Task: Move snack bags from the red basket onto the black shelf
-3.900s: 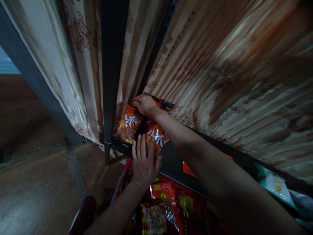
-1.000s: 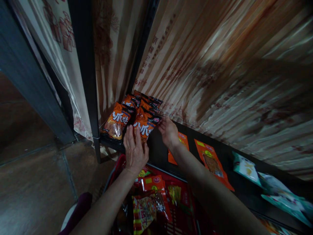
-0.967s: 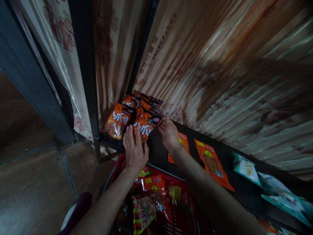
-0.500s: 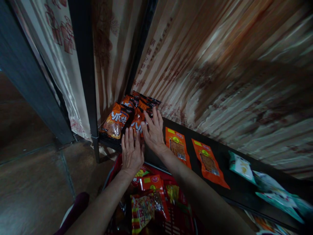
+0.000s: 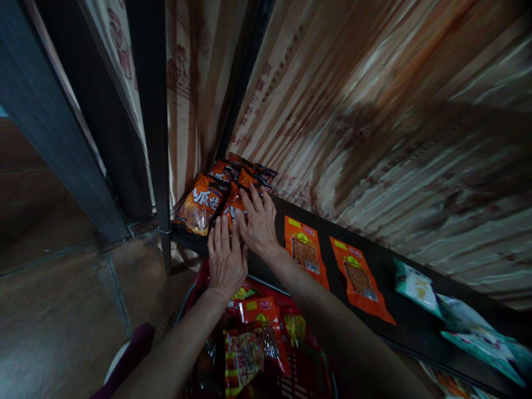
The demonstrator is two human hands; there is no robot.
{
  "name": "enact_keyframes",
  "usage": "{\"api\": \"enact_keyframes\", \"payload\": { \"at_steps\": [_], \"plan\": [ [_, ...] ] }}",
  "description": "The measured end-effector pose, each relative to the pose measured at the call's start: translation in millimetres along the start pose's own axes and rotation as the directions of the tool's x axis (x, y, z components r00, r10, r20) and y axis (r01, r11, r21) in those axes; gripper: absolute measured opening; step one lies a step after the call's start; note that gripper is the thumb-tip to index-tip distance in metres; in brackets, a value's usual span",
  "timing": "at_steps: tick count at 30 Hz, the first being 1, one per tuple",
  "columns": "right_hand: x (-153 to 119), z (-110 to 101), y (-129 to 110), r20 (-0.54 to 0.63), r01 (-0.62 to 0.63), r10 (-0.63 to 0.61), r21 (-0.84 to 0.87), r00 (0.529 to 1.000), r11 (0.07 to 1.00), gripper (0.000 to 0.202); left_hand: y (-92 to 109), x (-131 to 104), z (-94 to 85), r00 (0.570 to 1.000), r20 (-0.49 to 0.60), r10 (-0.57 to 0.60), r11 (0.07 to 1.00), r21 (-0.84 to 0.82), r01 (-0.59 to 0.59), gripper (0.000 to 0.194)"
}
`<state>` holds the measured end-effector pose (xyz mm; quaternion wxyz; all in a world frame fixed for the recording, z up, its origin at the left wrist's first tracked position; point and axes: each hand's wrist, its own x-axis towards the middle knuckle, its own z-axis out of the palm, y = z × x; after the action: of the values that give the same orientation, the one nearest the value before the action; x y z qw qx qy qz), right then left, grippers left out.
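While it lies loosely open, the right hand (image 5: 260, 226) touches an orange packet (image 5: 234, 205).

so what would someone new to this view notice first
Probably the bright orange-and-black packets bunched at the left end of the dark shelf, with the left hand at their near edge and the right hand spread over one. Next, two flat orange packets lying farther right along the shelf. Behind them, the patterned curtain fills much of the upper view.
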<state>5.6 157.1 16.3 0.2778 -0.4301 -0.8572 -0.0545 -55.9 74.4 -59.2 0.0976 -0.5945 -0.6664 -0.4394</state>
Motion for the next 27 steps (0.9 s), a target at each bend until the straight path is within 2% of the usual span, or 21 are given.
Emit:
{"api": "enact_keyframes", "payload": {
  "at_steps": [7,14,21,27],
  "plan": [
    [-8.1,1.7,0.5,-0.043,-0.004,0.005,0.012,0.999,1.0,0.05,-2.1,-2.9,-1.0,0.999,-0.033,-0.001,0.999,-0.044,-0.001,0.069],
    [-13.8,4.2,3.2,-0.07,0.053,-0.049,0.047,0.996,0.998,0.05,-2.9,-5.0,-1.4,0.999,-0.033,0.025,0.999,-0.045,-0.027,0.069],
    [-14.9,6.3,1.1,-0.014,0.071,-0.071,0.058,0.997,0.996,0.049,-2.6,-5.7,-0.2,1.0,-0.02,0.018,1.0,-0.016,-0.018,0.067],
    [-19.2,0.2,0.1,-0.047,0.055,-0.052,0.06,0.998,0.997,0.052,-2.9,-2.6,-5.9,0.999,-0.018,0.036,0.999,-0.033,-0.037,0.069]
  ]
}}
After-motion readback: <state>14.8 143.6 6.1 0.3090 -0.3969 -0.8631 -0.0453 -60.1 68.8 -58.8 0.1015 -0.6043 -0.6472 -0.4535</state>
